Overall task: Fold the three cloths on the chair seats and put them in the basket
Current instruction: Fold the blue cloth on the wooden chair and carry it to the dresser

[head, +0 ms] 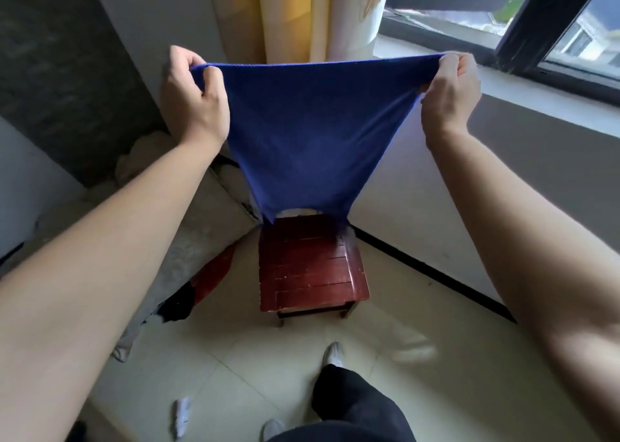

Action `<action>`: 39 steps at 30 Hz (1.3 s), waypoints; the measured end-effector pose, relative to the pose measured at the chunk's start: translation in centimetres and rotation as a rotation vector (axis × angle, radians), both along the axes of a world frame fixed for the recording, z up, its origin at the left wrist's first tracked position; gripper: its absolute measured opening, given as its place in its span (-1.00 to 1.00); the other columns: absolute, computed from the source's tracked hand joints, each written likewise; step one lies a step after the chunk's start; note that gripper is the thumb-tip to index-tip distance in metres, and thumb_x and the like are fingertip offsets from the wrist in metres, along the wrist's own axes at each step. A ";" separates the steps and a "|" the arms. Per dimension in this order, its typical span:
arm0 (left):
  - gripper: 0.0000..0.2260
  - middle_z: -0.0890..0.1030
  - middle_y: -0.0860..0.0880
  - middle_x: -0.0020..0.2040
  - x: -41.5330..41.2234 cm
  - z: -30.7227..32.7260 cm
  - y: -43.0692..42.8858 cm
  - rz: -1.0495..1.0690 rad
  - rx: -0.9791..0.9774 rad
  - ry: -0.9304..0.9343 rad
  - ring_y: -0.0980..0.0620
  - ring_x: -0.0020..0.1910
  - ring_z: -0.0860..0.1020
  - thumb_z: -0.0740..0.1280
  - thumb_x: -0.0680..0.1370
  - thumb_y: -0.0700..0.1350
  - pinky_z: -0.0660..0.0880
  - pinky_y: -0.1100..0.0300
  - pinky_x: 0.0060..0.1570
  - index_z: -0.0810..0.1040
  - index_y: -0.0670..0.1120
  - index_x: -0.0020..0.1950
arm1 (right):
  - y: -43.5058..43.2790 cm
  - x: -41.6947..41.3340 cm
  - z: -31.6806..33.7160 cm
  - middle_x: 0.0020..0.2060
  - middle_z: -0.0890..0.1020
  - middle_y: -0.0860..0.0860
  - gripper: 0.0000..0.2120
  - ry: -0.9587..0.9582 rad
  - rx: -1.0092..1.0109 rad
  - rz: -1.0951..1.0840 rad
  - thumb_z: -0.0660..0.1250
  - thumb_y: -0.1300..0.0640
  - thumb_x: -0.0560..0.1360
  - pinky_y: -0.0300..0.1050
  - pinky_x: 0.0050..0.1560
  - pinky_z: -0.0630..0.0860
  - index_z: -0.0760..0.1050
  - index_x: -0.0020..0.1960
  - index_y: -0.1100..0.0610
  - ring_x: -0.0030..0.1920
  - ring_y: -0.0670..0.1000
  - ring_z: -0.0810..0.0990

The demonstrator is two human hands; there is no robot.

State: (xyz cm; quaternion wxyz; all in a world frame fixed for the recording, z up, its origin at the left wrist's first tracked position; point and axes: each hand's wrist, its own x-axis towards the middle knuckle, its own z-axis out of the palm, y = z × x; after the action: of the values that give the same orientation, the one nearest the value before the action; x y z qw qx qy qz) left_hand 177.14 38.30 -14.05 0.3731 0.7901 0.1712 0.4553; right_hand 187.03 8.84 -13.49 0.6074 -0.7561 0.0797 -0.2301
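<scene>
A dark blue cloth hangs stretched in the air in front of me. My left hand pinches its upper left corner and my right hand pinches its upper right corner. The cloth's lower edge dangles just above the back of a dark red wooden chair seat, which stands below it with nothing lying on the visible part. A second red chair shows partly at the left, with a black cloth draped at its edge. No basket is in view.
A grey sofa or covered cushion runs along the left. The wall and window sill close in at the right, with yellow curtains behind. My legs and white shoes stand on the pale tiled floor in front of the chair.
</scene>
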 end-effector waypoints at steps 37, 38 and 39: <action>-0.92 0.66 0.02 -0.05 -14.2 -35.6 -1.9 -0.089 -0.133 1.269 -0.15 0.02 0.56 0.31 0.53 -0.10 0.52 0.01 -0.05 0.59 0.04 -0.04 | -4.9 -11.0 -35.8 0.07 0.67 0.06 -0.66 0.923 -0.581 0.436 0.11 0.13 0.58 -0.17 -0.03 0.33 0.62 0.17 0.09 -0.03 0.02 0.47; -0.92 0.67 0.01 -0.05 -12.8 -36.4 -1.5 -0.071 -0.142 1.265 -0.15 0.02 0.56 0.31 0.53 -0.10 0.53 0.00 -0.04 0.59 0.04 -0.04 | -4.3 -9.0 -36.5 0.08 0.67 0.06 -0.66 0.919 -0.588 0.446 0.11 0.12 0.58 -0.17 -0.03 0.33 0.62 0.17 0.08 -0.02 0.03 0.49; -0.92 0.67 0.00 -0.06 -11.5 -36.9 -1.0 -0.058 -0.148 1.251 -0.16 0.02 0.56 0.31 0.53 -0.11 0.53 -0.01 -0.03 0.59 0.03 -0.04 | -3.9 -7.4 -37.3 0.11 0.67 0.06 -0.66 0.908 -0.605 0.456 0.11 0.11 0.58 -0.16 -0.02 0.35 0.61 0.17 0.08 0.02 0.07 0.53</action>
State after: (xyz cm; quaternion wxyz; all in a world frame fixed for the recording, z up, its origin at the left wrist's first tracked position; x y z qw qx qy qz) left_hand 165.64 37.26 -50.99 0.2680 0.8833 0.3665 -0.1164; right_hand 179.61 4.98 -50.75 0.3039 -0.9166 0.0980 0.2405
